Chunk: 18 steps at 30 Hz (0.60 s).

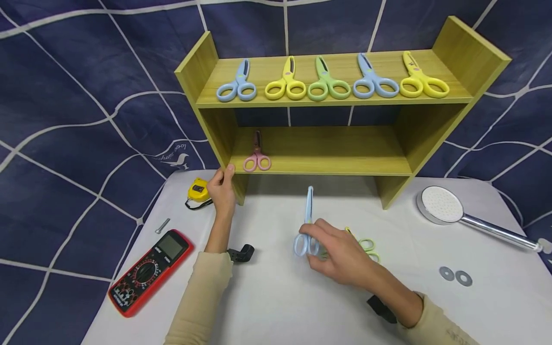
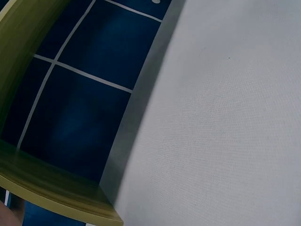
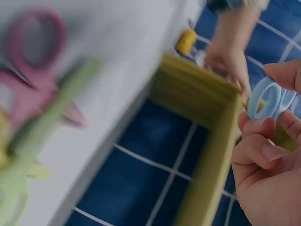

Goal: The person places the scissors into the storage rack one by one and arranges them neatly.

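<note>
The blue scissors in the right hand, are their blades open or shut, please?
Shut: the blue scissors show one straight closed blade pointing at the shelf, handles pinched by the right hand.

I see a navy cloth backdrop (image 1: 64, 120) with white curved lines behind a white-covered table (image 1: 280, 297).

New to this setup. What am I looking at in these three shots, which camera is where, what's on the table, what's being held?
There is no robot: a person works with bare hands, wearing three cameras. The wide shot is from the head; the other two are from the wrists.

The left hand grips the side panel of a wooden shelf. Its wrist view shows only shelf edge, backdrop and white table.

The right hand holds light blue scissors by the handle loops, fingers curled round them.

Five scissors lie on the upper shelf, pink scissors on the lower. On the table: green scissors, multimeter, tape measure, shower head, two washers.
</note>
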Each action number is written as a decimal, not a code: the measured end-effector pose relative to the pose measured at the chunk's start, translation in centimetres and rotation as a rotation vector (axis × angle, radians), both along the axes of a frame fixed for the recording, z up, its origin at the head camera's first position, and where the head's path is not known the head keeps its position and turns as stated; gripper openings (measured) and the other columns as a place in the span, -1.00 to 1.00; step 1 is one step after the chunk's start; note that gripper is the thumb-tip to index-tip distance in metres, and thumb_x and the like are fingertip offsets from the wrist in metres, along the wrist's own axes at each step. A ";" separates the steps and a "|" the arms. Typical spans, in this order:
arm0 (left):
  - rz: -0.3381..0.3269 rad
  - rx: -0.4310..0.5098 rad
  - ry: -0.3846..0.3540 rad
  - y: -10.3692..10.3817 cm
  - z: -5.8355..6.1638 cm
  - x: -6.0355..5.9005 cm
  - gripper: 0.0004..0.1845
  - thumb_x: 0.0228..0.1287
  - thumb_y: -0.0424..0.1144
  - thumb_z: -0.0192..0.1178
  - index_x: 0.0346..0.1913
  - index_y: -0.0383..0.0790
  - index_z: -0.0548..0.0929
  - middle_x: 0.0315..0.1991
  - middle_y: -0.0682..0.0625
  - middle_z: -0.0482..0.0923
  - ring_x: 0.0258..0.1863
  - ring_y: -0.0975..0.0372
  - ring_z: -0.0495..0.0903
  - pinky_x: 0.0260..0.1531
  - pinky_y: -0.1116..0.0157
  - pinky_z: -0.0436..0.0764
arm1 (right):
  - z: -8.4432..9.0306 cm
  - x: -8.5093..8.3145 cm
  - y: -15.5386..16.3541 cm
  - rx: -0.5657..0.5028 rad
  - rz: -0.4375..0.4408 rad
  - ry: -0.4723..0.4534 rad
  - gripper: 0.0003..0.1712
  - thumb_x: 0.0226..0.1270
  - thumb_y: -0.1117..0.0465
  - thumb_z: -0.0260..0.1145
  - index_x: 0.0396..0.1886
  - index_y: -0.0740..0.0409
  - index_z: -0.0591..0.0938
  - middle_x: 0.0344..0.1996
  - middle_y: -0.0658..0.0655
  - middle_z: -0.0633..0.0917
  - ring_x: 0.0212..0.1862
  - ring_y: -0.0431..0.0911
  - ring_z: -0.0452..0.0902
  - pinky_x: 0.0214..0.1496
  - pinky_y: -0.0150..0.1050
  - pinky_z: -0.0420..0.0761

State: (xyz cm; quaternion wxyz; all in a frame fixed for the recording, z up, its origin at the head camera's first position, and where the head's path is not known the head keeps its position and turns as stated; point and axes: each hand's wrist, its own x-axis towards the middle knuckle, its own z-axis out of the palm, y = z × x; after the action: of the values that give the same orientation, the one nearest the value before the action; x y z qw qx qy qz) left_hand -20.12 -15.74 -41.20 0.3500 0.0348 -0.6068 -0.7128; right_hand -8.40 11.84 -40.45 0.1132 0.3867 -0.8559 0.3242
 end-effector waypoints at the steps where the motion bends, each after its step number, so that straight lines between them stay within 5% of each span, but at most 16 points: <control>1: -0.002 0.000 0.003 0.0 0.0 0.0 -0.55 0.27 -0.40 0.22 -0.52 -0.83 0.36 -0.42 0.23 0.58 -0.43 0.36 0.38 -0.37 0.43 0.34 | 0.5 -0.4 0.1 -0.012 -0.009 -0.004 -0.39 -0.01 0.30 0.46 0.10 -0.04 0.51 -0.25 -0.12 0.53 -0.42 -0.26 0.39 -0.43 -0.34 0.48; 5: -0.005 0.003 0.017 0.1 -0.1 -0.1 -0.63 0.27 -0.42 0.22 -0.41 -0.84 0.49 -0.34 0.21 0.64 -0.37 0.36 0.45 -0.29 0.42 0.40 | 1.9 -2.1 0.2 0.000 -0.055 0.014 -0.40 0.06 0.28 0.43 0.15 0.01 0.49 -0.23 -0.07 0.56 -0.49 -0.27 0.36 -0.46 -0.34 0.44; 18: -0.004 -0.017 0.027 0.0 -0.2 -0.1 -0.58 0.26 -0.42 0.22 -0.52 -0.83 0.41 -0.38 0.22 0.61 -0.41 0.35 0.40 -0.33 0.42 0.35 | 3.7 -4.5 -1.5 0.011 -0.257 0.158 -0.39 0.28 0.25 0.41 0.33 0.13 0.48 -0.10 0.19 0.66 -0.56 -0.08 0.43 -0.62 -0.21 0.39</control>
State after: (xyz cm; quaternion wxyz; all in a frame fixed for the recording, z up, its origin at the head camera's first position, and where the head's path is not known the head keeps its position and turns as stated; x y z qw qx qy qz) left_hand -20.26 -15.69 -41.39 0.3567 0.0210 -0.6082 -0.7088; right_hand -12.92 10.38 -36.70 0.2187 0.2988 -0.8885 0.2709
